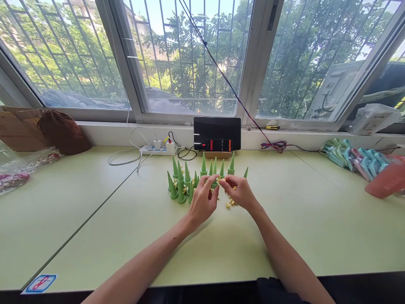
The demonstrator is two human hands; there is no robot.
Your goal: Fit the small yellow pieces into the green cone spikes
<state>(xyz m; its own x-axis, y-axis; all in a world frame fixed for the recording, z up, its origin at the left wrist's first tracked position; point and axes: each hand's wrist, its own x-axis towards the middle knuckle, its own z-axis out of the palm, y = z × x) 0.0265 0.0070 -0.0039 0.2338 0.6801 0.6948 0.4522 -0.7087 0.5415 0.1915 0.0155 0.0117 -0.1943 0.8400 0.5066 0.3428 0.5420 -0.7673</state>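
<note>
My left hand (204, 197) and my right hand (239, 192) meet above the middle of the table, fingertips almost touching. Between them is a small yellow piece (219, 179), pinched by both hands; its exact shape is too small to make out. Green cones with round bases (181, 190) stand upright in a group to the left of and behind my hands, and my left hand hides some of them. Loose small yellow pieces (228, 205) lie under my right hand, with others scattered among the cones.
A black tablet (217, 126) leans by the window, a phone (218, 145) in front of it. Left of these lies a power strip (158, 150) with white cables. Bagged teal items (340, 154) and a reddish pouch (384, 179) sit at right, a brown bag (65, 131) at left.
</note>
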